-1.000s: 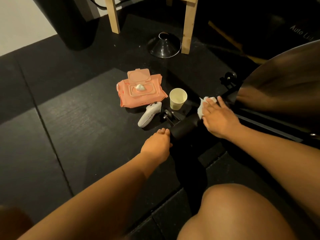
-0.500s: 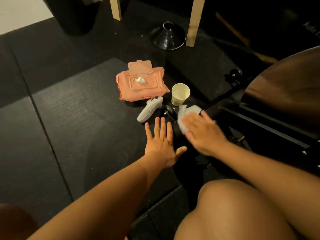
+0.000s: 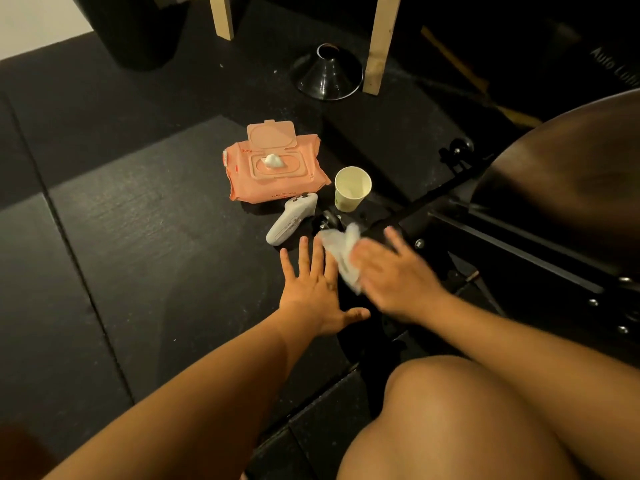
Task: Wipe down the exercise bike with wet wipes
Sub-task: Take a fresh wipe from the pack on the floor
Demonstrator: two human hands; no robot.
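Note:
The exercise bike's dark frame (image 3: pixel 512 252) and rounded flywheel housing (image 3: pixel 571 174) fill the right side. A crumpled white wet wipe (image 3: pixel 341 252) lies on the bike's low front base bar, near its small wheel (image 3: pixel 329 221). My right hand (image 3: pixel 394 275) presses on the wipe with fingers stretched out; the hand is motion-blurred. To its left, my left hand (image 3: pixel 311 289) lies flat on the black floor mat, fingers spread, holding nothing. The orange wet-wipe pack (image 3: pixel 277 171) lies open beyond, one wipe poking out.
A paper cup (image 3: pixel 351 188) and a white handheld controller (image 3: pixel 292 218) stand just beyond my hands. A black cone (image 3: pixel 327 74) and two wooden legs (image 3: pixel 379 46) are farther back. My bare knee (image 3: pixel 467 410) is at the bottom right.
My right hand slid the wipe leftward along the base bar, from the frame toward the end near the small wheel. My left hand went from curled fingertips to lying flat with fingers spread.

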